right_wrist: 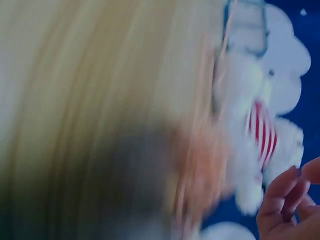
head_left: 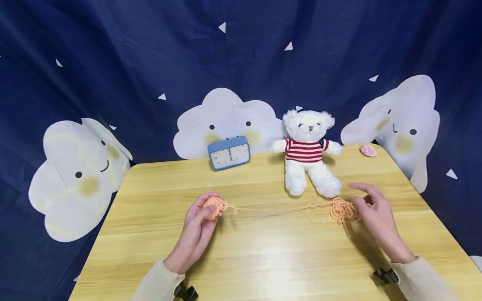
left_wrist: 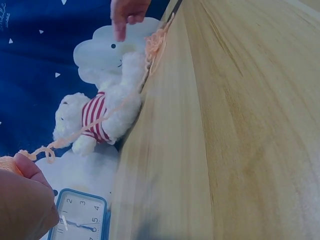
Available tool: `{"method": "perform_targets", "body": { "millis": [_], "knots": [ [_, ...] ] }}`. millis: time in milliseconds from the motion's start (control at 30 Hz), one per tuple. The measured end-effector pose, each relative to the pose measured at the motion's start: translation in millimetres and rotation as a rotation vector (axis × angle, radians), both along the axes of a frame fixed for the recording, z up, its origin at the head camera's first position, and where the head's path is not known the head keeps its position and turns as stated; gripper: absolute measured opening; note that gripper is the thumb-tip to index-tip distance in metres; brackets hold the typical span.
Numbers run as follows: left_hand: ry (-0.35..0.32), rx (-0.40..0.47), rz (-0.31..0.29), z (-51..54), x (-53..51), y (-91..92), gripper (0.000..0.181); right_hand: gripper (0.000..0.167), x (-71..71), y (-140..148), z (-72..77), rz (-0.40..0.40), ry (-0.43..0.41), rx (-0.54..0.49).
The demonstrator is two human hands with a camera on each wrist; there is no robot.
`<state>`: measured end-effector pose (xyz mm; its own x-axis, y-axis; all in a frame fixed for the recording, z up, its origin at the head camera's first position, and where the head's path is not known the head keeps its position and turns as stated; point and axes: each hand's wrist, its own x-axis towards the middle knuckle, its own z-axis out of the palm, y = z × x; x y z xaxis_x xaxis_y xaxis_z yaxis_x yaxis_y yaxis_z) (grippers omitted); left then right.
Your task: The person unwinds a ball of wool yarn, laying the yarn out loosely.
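Note:
My left hand (head_left: 197, 228) grips a small wound bundle of peach-orange yarn (head_left: 215, 207), thumb across its front. From the bundle a yarn strand (head_left: 269, 209) runs right, over the table, to a loose yarn tangle (head_left: 342, 210). My right hand (head_left: 376, 215) hovers just right of the tangle, fingers loosely bent and apart, with nothing seen between them. In the left wrist view the right hand (left_wrist: 130, 15) is above the tangle (left_wrist: 156, 45), not touching it. The right wrist view is blurred; the tangle (right_wrist: 202, 170) lies left of the right fingers (right_wrist: 285, 200).
A white teddy bear (head_left: 306, 152) in a red-striped shirt sits behind the tangle, its foot close to the yarn. A blue clock (head_left: 229, 153) stands at the back of the wooden table (head_left: 263, 263). A small pink round item (head_left: 368, 150) lies at the back right corner.

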<state>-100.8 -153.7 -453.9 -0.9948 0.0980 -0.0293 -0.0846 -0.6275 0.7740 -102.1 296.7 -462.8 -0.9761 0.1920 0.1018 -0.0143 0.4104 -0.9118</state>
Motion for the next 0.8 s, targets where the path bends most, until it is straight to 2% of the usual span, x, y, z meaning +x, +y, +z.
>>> {"method": "perform_targets", "body": {
  "millis": [133, 200, 267, 500, 600, 800],
  "knots": [
    [0.001, 0.005, -0.003, 1.0, -1.1, 1.6, 0.031, 0.027, 0.9, -34.7, 4.6, 0.118, -0.050, -0.361],
    [0.004, 0.010, -0.007, 1.9, -1.6, 2.6, 0.030, 0.024, 1.2, -53.8, 6.1, 0.183, -0.079, -0.424],
    [0.004, 0.012, -0.010, 2.9, -1.9, 3.5, 0.030, 0.025, 0.7, -72.6, 6.9, 0.241, -0.113, -0.434],
    [0.002, 0.011, -0.004, 5.9, -2.7, 4.7, 0.031, 0.040, -8.5, -130.5, 4.9, 0.383, -0.171, -0.330],
    [0.009, 0.009, -0.004, 6.7, -2.9, 5.8, 0.031, 0.041, -11.1, -150.7, 2.6, 0.429, -0.193, -0.331],
    [0.013, 0.002, -0.002, 6.2, -3.8, 9.4, 0.030, 0.044, -14.8, -180.2, 1.4, 0.558, -0.177, -0.361]
  ]
}}
